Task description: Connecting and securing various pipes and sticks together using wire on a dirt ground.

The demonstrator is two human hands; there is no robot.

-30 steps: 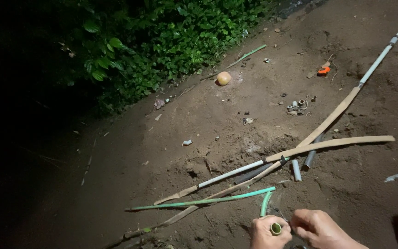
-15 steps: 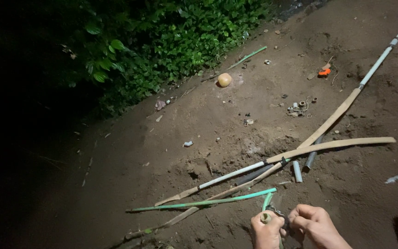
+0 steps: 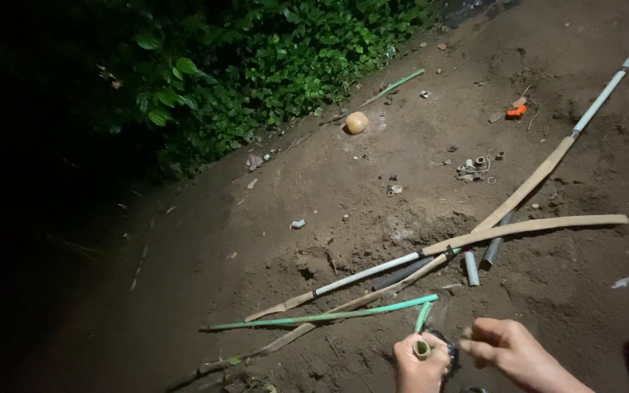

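Head view, from left to right: dark leafy bushes (image 3: 256,65) fill the upper left of the frame, above bare brown soil (image 3: 271,240). At lower centre a thin green plastic tube (image 3: 329,316) lies flat on the dirt, with a long white pipe (image 3: 369,273) and flattened tan strips (image 3: 525,227) angling up toward the right; a round pale ball (image 3: 357,122) sits near the bushes at upper centre. At the bottom edge the left hand (image 3: 420,364) is clenched around a short green tube end (image 3: 421,348), held upright with its open mouth toward the camera. Just right of it, the right hand (image 3: 507,348) pinches its fingertips together; whether anything small sits between them cannot be told. To work the tube end well, the left fist should probably stay steady while the right fingers come in square to the opening.
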